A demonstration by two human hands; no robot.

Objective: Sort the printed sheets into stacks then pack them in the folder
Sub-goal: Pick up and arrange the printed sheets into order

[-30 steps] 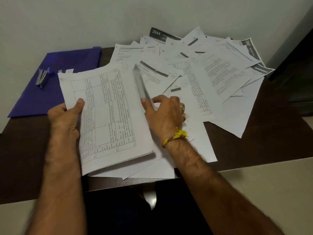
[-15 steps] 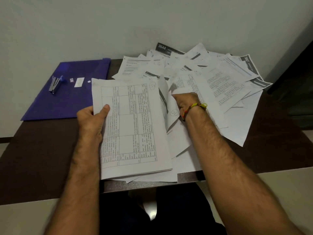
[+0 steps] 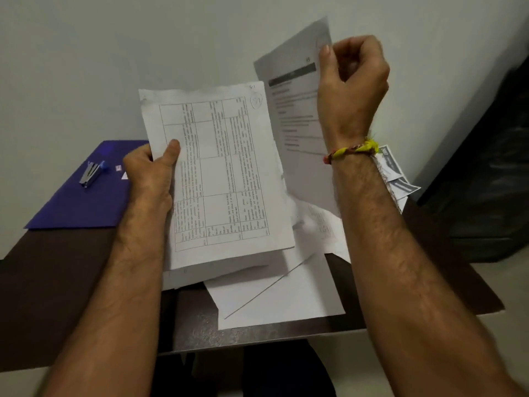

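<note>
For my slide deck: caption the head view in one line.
Left hand holds a stack of sheets; right hand lifts a single printed sheet above the table.

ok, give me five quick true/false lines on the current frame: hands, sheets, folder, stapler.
1. The left hand grips a stack of white printed sheets with a table grid. True.
2. The right hand is empty. False: it pinches a single raised printed sheet with a dark header bar.
3. The small metal stapler lies on the flat blue-purple folder. True.
4. The folder sits to the person's right. False: it lies on the left side of the dark brown table.
5. Both hands hold the same sheet. False: each holds its own paper.
</note>
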